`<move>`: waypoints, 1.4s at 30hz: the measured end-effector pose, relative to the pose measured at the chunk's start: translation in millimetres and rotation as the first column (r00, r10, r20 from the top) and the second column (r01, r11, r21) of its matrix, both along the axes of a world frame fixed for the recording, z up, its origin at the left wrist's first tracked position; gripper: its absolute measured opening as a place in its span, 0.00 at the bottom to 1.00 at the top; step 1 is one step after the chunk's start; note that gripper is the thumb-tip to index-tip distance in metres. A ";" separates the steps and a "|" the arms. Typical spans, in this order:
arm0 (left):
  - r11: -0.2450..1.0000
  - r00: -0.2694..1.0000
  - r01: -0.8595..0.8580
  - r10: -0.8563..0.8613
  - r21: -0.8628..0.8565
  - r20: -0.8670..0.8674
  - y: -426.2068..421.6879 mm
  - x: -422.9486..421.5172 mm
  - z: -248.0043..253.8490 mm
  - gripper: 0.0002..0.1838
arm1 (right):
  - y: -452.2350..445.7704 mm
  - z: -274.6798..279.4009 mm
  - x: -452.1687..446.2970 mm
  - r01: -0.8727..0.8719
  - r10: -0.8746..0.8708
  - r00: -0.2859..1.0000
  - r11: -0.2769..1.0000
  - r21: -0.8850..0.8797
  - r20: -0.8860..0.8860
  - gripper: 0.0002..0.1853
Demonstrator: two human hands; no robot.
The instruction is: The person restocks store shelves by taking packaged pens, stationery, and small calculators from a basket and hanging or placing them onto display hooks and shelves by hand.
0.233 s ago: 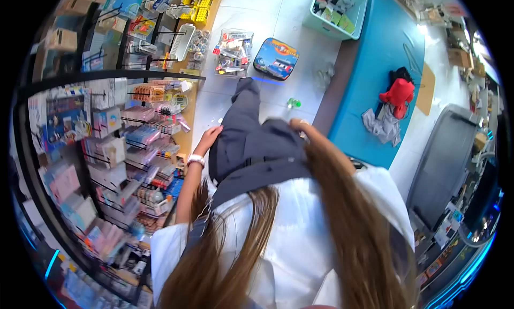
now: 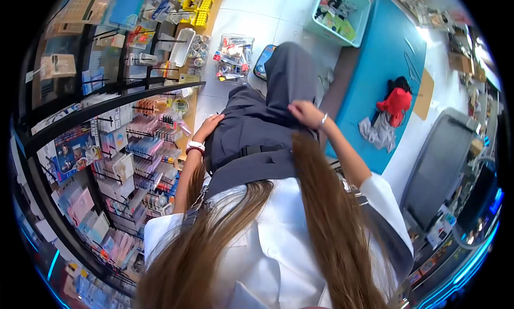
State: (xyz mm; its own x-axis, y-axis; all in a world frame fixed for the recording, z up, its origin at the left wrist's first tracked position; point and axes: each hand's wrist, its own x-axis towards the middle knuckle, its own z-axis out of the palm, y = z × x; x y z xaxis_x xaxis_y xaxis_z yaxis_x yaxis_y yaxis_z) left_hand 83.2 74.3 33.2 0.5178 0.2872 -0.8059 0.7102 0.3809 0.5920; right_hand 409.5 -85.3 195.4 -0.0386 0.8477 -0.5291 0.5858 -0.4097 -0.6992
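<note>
My left hand rests on the side of the dark grey trousers, its fingers reaching over the cloth. A white watch and a dark red band circle that wrist. My right hand is at the raised right thigh, with its fingers curled together against the trouser fabric; a silver bracelet sits on the wrist. On the floor ahead lie a clear tray of small packaged items and, partly hidden behind the raised knee, a blue picture case.
Racks of packaged goods line the left side. To the right stand a long blue bench bearing a red and grey cloth bundle, a mint bin and a large grey lidded box.
The right knee has risen forward and now covers much of the blue case. My right hand has moved up a little with the thigh. My left hand has shifted slightly up.
</note>
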 end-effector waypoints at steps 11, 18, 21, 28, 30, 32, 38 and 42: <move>0.956 0.957 -0.287 0.284 0.056 0.055 111.7 82.6 7.6 0.25 | 181.1 -51.6 78.7 -0.463 0.487 0.679 0.865 -0.194 0.550 0.12; 0.864 0.853 -0.502 0.503 0.043 -0.137 88.3 171.3 29.9 0.31 | 350.4 -173.7 178.5 -0.889 0.881 0.283 0.390 -0.241 0.380 0.14; 0.884 0.908 -0.309 0.384 0.351 -0.169 9.3 213.3 -19.1 0.28 | 360.2 -211.0 186.4 -0.953 0.961 0.197 0.234 -0.191 0.193 0.11; 0.631 0.835 -0.333 0.542 0.700 -0.092 31.4 251.9 -137.7 0.20 | 399.7 -439.7 130.2 -0.896 0.966 -0.250 -0.206 -0.394 0.063 0.25; 0.687 0.822 -0.325 0.545 0.650 -0.166 18.1 253.9 -144.7 0.16 | 359.0 -466.2 112.9 -0.856 0.933 -0.347 -0.276 -0.438 0.090 0.27; 0.773 0.861 -0.257 0.456 0.580 -0.226 28.0 259.6 -247.3 0.14 | 349.8 -514.8 92.0 -0.675 0.976 -0.217 -0.155 -0.721 -0.007 0.31; 0.587 0.648 0.246 0.492 0.771 -0.582 47.0 288.9 -446.2 0.11 | 294.8 -638.8 117.4 -0.947 0.918 0.044 0.164 -0.276 0.395 0.50; 0.797 0.668 0.298 0.218 0.525 -0.711 56.3 281.3 -505.8 0.13 | 298.4 -690.4 118.6 -0.977 0.918 0.036 0.115 -0.179 0.394 0.53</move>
State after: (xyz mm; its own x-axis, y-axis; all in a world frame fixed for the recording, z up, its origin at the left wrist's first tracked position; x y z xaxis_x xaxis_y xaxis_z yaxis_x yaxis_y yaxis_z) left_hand 364.5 130.6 -472.6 -0.1177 0.7954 -0.5946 0.9917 0.1256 -0.0283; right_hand 528.1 213.1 -495.0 -0.7187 0.2626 -0.6438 0.5680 0.7558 -0.3258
